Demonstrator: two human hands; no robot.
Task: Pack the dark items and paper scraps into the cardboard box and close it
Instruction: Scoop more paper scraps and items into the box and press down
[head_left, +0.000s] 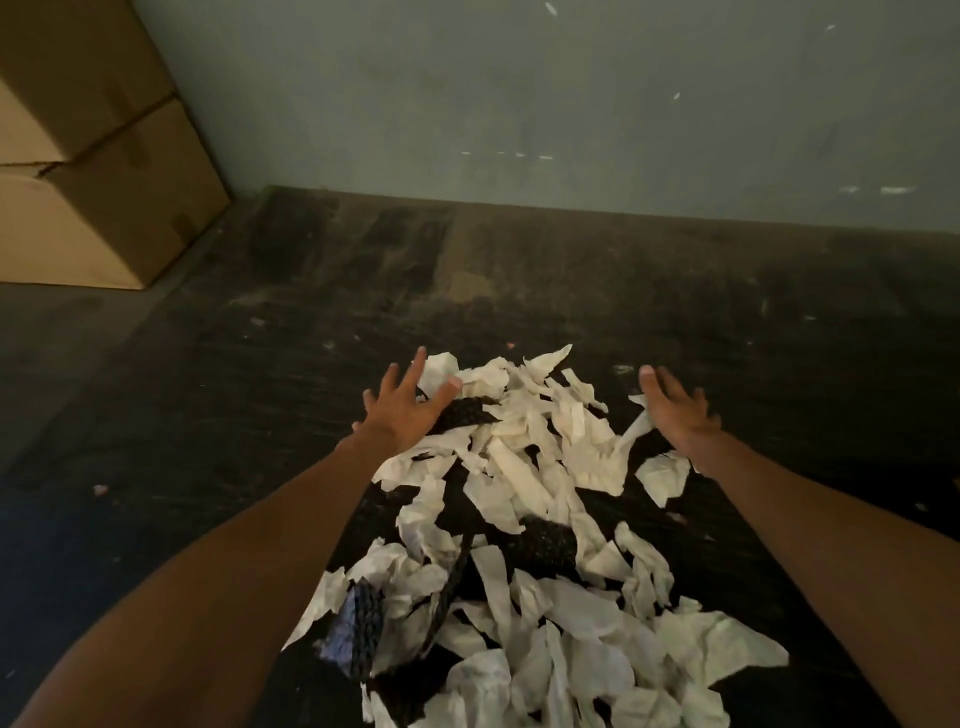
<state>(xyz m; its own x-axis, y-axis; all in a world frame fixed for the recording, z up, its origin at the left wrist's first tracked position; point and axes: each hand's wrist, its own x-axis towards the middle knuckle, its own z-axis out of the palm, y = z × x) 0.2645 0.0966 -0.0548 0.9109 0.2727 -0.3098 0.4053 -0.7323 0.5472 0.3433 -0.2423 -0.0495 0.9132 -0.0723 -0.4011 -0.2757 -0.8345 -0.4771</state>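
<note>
A heap of white paper scraps (524, 467) lies on the dark floor, running from the middle of the view to the bottom edge. Dark woven items are mixed in: one (465, 413) near the far end, one (545, 543) mid-heap, one (361, 631) at the near left. My left hand (402, 408) is spread open at the heap's far left edge, its thumb by the dark item there. At the heap's far right edge is my right hand (678, 408), open with fingers apart, just over a scrap. Neither hand holds anything.
Two closed cardboard boxes (98, 171) are stacked against the wall at the upper left. A grey-green wall (571, 104) closes the far side. The dark floor (519, 280) is scuffed, with tiny bits of litter scattered on it.
</note>
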